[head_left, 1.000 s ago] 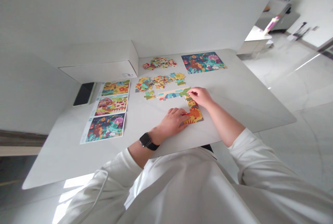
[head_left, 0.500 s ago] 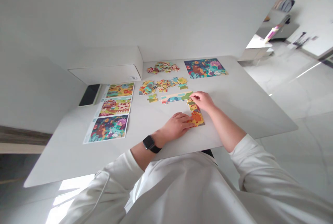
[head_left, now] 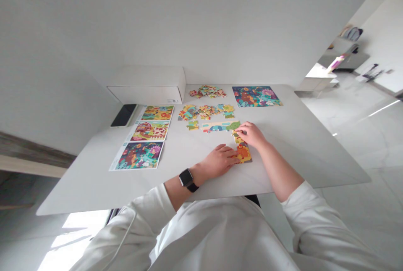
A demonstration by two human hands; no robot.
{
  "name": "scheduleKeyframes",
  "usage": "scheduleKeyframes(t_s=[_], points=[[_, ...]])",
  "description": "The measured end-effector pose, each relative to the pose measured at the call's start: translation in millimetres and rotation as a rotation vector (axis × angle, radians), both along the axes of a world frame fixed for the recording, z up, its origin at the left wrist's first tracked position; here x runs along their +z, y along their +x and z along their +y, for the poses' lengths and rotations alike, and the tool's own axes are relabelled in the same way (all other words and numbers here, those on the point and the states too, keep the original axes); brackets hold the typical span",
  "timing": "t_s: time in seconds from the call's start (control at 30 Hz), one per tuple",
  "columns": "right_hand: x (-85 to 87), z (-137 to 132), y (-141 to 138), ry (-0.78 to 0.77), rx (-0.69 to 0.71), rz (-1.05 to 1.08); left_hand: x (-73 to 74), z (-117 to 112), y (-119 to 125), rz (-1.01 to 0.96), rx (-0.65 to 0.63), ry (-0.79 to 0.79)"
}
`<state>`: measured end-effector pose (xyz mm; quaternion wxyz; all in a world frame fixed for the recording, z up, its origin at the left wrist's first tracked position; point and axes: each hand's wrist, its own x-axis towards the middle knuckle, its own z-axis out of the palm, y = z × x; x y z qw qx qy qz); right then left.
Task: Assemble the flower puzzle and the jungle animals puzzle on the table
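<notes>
The right hand (head_left: 250,133) is curling its fingers (head_left: 238,130) onto the corner of the L-shaped jigsaw section (head_left: 243,153), though I cannot tell whether they are grasping a piece. The left hand (head_left: 217,161) is lying unclenched against that section's lower arm. Two loose piles of pieces (head_left: 207,91) are sitting upper centre, three picture sheets (head_left: 149,131) are lying left, and one picture sheet (head_left: 255,96) is lying upper right on the worktop (head_left: 296,153).

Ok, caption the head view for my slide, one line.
Left hand and right hand touch jigsaw pieces on a white table.
</notes>
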<state>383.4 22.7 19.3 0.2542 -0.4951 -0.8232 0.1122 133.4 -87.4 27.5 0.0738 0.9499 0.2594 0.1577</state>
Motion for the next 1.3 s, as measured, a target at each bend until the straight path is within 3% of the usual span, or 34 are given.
scheduleKeyframes(t_s=[0.27, 0.43, 0.63, 0.7, 0.8, 0.97, 1.3], points=[[-1.9, 1, 1, 0.004, 0.006, -0.01, 2.2, -2, 1, -0.004, 0.007, -0.018], [-1.3, 2, 2, -0.007, 0.021, -0.014, 18.5, 18, -18, -0.221, -0.026, -0.139], [-2.3, 3, 2, -0.028, 0.018, 0.03, 43.4, 69, -74, -0.416, 0.382, -0.081], [-3.1, 4, 3, -0.034, 0.011, 0.038, 39.5, 83, -94, -0.393, 0.534, -0.055], [-4.1, 5, 4, -0.042, 0.006, 0.047, 22.5, 94, -115, -0.317, 0.721, -0.056], [-4.5, 6, 5, -0.063, -0.002, 0.064, 0.3, 99, -131, -0.239, 0.766, -0.066], [-2.9, 2, 7, -0.064, -0.002, 0.083, -6.0, 103, -146, -0.177, 0.826, -0.157]])
